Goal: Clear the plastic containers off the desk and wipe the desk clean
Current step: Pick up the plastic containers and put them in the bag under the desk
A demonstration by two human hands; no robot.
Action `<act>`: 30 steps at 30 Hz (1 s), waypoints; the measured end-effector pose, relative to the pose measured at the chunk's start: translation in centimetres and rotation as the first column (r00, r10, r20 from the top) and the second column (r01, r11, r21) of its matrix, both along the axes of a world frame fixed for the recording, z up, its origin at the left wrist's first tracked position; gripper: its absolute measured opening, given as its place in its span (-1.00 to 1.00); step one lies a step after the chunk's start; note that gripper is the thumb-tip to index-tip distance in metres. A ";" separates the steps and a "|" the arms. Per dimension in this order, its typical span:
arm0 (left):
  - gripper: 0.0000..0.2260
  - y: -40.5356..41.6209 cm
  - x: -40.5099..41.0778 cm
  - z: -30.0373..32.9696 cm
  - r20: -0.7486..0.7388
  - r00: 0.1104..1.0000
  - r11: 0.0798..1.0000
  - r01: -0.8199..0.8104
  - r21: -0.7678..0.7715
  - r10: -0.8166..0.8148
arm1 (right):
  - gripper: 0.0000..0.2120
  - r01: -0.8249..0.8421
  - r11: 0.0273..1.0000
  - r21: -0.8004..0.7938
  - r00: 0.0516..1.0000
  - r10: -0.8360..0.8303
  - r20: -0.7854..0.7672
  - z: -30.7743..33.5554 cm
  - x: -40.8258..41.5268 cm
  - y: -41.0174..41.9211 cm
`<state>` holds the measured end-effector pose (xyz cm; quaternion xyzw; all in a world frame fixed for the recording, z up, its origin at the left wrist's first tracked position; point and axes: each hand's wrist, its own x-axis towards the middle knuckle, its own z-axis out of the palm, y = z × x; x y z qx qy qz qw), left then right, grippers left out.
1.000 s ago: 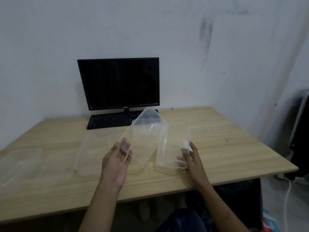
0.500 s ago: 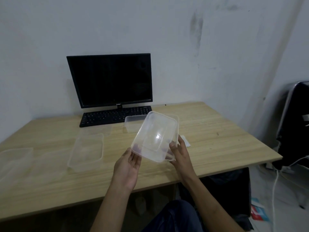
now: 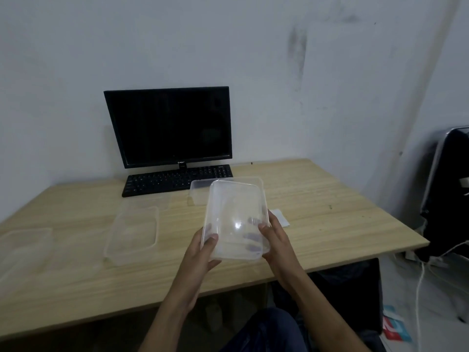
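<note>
At the desk's (image 3: pixel 317 199) left edge lies a clear flat container (image 3: pixel 22 241), faint against the wood. Toward the middle, a second clear rectangular container (image 3: pixel 133 233) rests on the top with its long side running from the front edge toward the back; another faint clear piece (image 3: pixel 152 202) lies just behind it, touching or overlapping it, I cannot tell which. Against the back edge stand a black monitor (image 3: pixel 168 127) and a black keyboard (image 3: pixel 175 179) in front of it.

The left hand (image 3: pixel 203 250) grips the near left corner of a stack of clear containers (image 3: pixel 236 217), thumb on the inner face and fingers curled behind. The stack is held above the desk near its front edge, tilted up toward the camera. The right hand (image 3: pixel 272 236) grips the stack's near right side, thumb over the rim, fingers visible through the plastic. Behind the stack another clear tub (image 3: pixel 199 191) sits on the desk just in front of the keyboard's right end. A small white scrap (image 3: pixel 282 218) lies on the desk beside the right hand. A dark case (image 3: pixel 446 194) stands beyond the right edge.
</note>
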<state>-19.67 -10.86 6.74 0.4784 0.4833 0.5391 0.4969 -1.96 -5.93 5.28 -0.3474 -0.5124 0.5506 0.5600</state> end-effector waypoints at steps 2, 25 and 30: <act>-0.67 -0.1 0.4 0.0 0.053 0.999 1.000 0.003 0.016 -0.004 | -0.59 -0.031 1.000 0.001 0.999 0.031 -0.006 0.4 -0.1 -0.2; -0.49 -0.8 0.6 0.5 0.191 0.976 0.992 0.083 0.098 -0.101 | -0.60 -0.061 0.997 0.037 0.998 0.061 0.011 2.7 0.0 -1.8; -0.28 -0.7 0.0 0.7 0.226 0.959 0.983 0.152 0.099 -0.171 | -0.55 -0.060 0.998 0.018 0.998 0.060 0.005 2.9 0.5 -1.9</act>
